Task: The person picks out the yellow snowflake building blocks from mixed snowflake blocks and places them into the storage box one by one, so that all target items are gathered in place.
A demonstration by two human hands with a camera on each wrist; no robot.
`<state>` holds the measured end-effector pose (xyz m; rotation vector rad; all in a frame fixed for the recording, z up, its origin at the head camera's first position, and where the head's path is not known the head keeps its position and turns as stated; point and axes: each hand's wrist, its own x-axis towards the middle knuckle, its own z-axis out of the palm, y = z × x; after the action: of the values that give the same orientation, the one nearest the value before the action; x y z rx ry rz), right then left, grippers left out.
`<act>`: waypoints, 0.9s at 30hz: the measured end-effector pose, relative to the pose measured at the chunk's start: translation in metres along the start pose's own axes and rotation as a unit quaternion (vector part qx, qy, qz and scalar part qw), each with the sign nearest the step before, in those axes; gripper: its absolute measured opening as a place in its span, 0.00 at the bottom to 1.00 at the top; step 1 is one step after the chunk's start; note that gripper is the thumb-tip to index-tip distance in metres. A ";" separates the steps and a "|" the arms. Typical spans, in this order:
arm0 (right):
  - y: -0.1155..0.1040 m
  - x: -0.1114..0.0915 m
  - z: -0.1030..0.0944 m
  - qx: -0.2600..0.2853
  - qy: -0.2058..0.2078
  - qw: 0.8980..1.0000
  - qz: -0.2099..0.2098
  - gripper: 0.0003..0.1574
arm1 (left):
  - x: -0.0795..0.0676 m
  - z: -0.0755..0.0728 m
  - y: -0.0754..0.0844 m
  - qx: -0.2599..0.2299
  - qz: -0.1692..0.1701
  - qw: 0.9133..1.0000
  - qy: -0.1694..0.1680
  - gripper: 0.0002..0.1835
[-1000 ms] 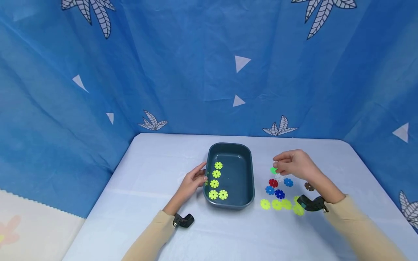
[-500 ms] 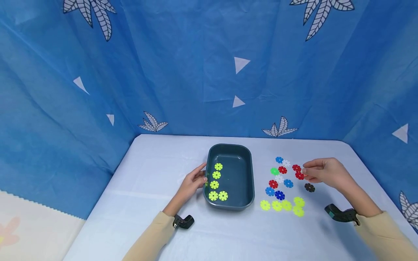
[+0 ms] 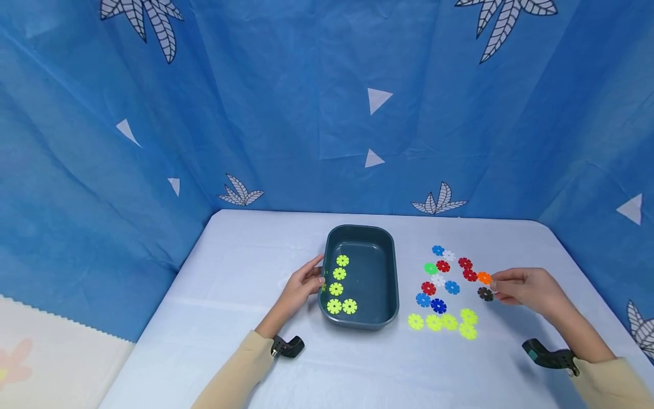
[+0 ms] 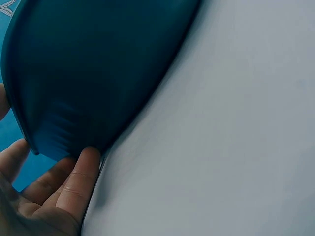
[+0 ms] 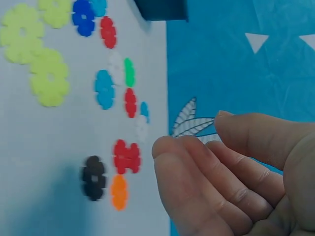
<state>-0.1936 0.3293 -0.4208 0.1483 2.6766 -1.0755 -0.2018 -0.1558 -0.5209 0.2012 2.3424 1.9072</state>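
My left hand (image 3: 298,288) holds the left side of a dark teal plastic box (image 3: 372,284). In the left wrist view its fingers (image 4: 81,184) press the outer wall. Inside the box, several yellow-green notched toy discs (image 3: 335,289) lie along the left wall and near corner. Over the table to the right hovers my right hand (image 3: 533,292), fingertips near an orange disc (image 3: 483,278) and a black one (image 3: 485,293). The right wrist view shows its thumb (image 5: 261,137) and fingers (image 5: 179,191) apart, nothing between them.
Right of the box lie several red (image 3: 443,266), blue (image 3: 452,287) and white discs, plus a green one (image 3: 431,268). Nearer me is a group of yellow-green discs (image 3: 434,322). A blue curtain (image 3: 317,113) stands behind the white-covered table (image 3: 245,250).
My right hand has moved right and toward me, from above the green disc to beside the orange and black ones, uncovering several discs. My left hand and the box stay put.
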 end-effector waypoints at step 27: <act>0.017 0.000 0.058 -0.105 -0.002 0.994 -0.001 0.34 | 0.002 -0.001 0.000 -0.008 0.001 1.000 0.001 0.33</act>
<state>-0.1793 0.3015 -0.4719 0.1025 2.7649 -0.7854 -0.2043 -0.1562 -0.5211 0.1987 2.3279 1.9278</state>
